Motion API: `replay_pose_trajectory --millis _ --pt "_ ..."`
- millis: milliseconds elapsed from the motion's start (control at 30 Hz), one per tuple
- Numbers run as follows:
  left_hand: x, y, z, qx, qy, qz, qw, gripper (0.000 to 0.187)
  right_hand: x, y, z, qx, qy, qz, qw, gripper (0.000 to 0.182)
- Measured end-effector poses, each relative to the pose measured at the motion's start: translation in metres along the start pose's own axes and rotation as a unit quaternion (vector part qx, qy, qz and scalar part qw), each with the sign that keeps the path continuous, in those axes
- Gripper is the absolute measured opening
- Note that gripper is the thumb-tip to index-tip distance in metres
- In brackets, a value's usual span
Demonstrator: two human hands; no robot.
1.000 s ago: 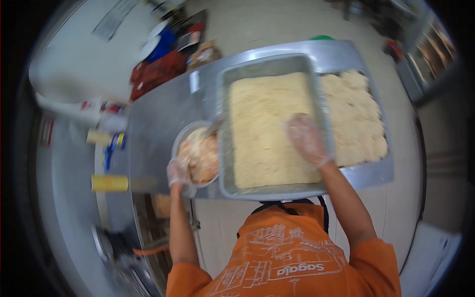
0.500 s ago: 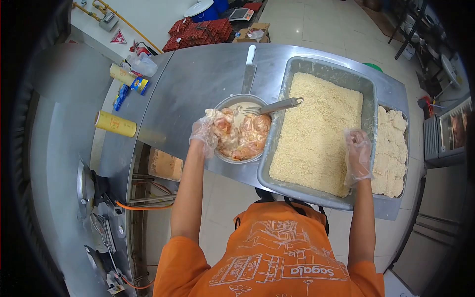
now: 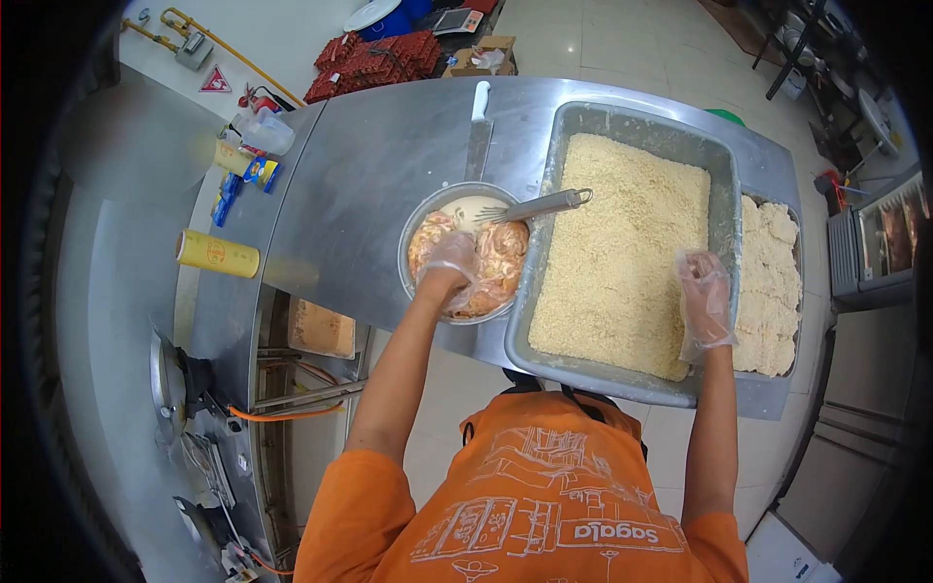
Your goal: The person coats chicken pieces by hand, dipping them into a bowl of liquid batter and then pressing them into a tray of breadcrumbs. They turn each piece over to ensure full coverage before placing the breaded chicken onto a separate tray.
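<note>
My left hand (image 3: 453,264), in a clear plastic glove, reaches into a round metal bowl (image 3: 406,277) of raw chicken pieces (image 3: 503,264) in pale batter. Its fingertips are hidden among the meat, so their grip does not show. A whisk (image 3: 544,206) lies across the bowl's right rim, its handle extending over the grey tub (image 3: 724,175). Pale breadcrumbs (image 3: 622,253) fill much of that tub. Over its right side is my gloved right hand (image 3: 706,296), fingers curled in and nothing visible in them.
A tray of breaded pieces (image 3: 770,282) stands right of the tub. A knife (image 3: 479,131) lies behind the bowl on the steel table (image 3: 360,175). At the left are a yellow film roll (image 3: 219,254) and a clear plastic jug (image 3: 267,131). Red egg trays (image 3: 379,66) are stacked beyond.
My left hand has moved right and down from the bowl's left rim, where it held a battered chicken piece, into the bowl. My right hand stays about where it was. The view has shifted slightly.
</note>
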State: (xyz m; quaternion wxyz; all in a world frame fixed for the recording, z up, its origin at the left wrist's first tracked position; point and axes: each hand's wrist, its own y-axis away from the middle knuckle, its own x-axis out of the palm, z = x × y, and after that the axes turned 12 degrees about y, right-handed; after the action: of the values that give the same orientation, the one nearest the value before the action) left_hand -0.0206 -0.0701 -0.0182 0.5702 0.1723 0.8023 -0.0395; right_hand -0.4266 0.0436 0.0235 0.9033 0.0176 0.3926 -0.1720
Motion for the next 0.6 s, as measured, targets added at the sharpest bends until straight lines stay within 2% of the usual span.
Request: replay_pose_trajectory --millis 100,133,200,233,333,433,533,600 --pt "-0.013 -0.023 0.026 0.039 0.004 0.163 0.986 0.016 -0.003 0.004 0.004 0.023 -0.018 0.021 0.999 0.03" --pt "-0.009 -0.023 0.042 -0.008 0.103 0.103 0.989 0.018 -0.005 0.004 0.007 0.035 -0.026 0.028 0.999 0.03" --pt "0.005 -0.028 0.074 -0.099 0.295 -0.015 0.95 0.023 -0.005 0.002 0.008 0.036 -0.021 0.028 0.999 0.03" --pt "-0.053 -0.006 0.004 -0.116 0.407 -0.046 0.905 0.031 -0.004 0.003 0.007 0.039 -0.018 0.028 0.999 0.03" --pt "-0.033 -0.02 -0.002 -0.193 0.126 -0.031 0.972 0.024 0.0 -0.001 0.003 0.011 0.002 0.02 1.0 0.033" --pt "0.007 -0.012 0.019 -0.141 0.161 0.032 0.976 0.019 0.003 -0.002 0.002 0.003 -0.007 0.021 1.0 0.034" --pt "0.015 -0.014 0.069 -0.168 0.372 0.067 0.91 0.025 0.001 0.0 0.001 -0.027 0.044 0.035 0.998 0.035" --pt "-0.023 0.001 0.036 -0.169 0.475 -0.018 0.863 0.018 -0.001 -0.001 0.003 -0.028 0.051 0.049 0.997 0.035"
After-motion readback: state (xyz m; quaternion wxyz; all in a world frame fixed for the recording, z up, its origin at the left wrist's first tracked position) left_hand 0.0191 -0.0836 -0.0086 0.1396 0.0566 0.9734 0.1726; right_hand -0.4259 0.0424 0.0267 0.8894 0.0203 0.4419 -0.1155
